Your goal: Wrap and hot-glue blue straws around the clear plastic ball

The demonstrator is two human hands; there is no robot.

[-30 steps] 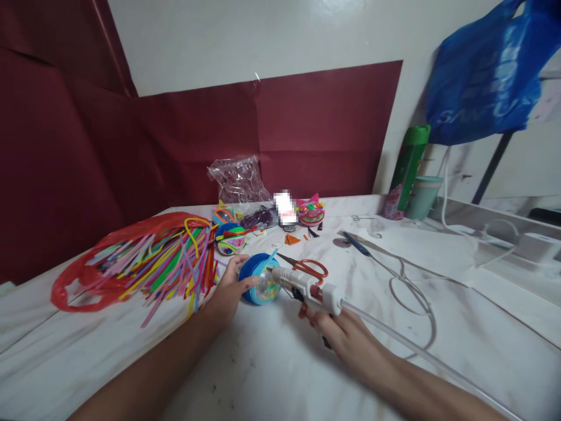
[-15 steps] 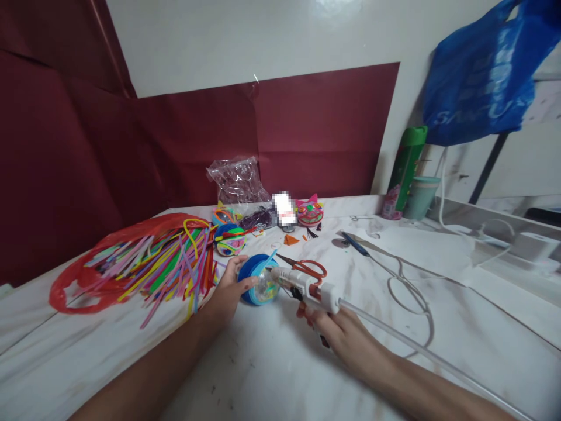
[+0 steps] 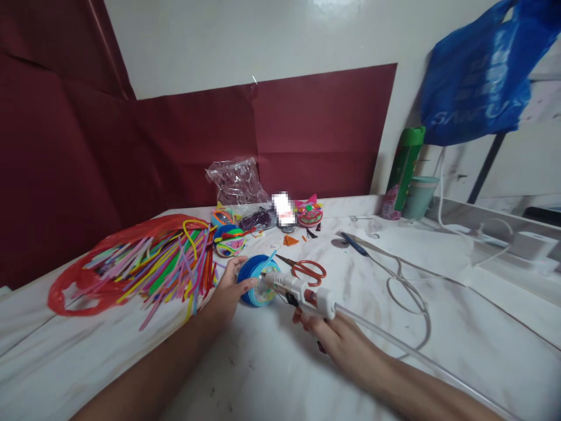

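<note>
My left hand (image 3: 228,292) grips the left side of a small round blue craft piece (image 3: 253,275) with a clear front, resting on the white marble table (image 3: 263,362). My right hand (image 3: 339,339) holds a white glue gun (image 3: 302,290) by its handle. The gun's nozzle points left and touches the clear front of the blue piece. A long clear glue stick (image 3: 394,345) sticks out of the back of the gun toward the lower right.
A red bag of colourful pipe cleaners (image 3: 144,263) lies left. Orange scissors (image 3: 307,270), finished decorated balls (image 3: 228,241), a pink cat-faced piece (image 3: 309,213) and a clear bag (image 3: 236,181) sit behind. A white cord (image 3: 407,292), green can (image 3: 405,169), cup (image 3: 419,196) and blue bag (image 3: 477,88) are right.
My right hand has pushed the glue gun slightly left, so its nozzle sits closer against the blue piece. My left hand has kept its hold.
</note>
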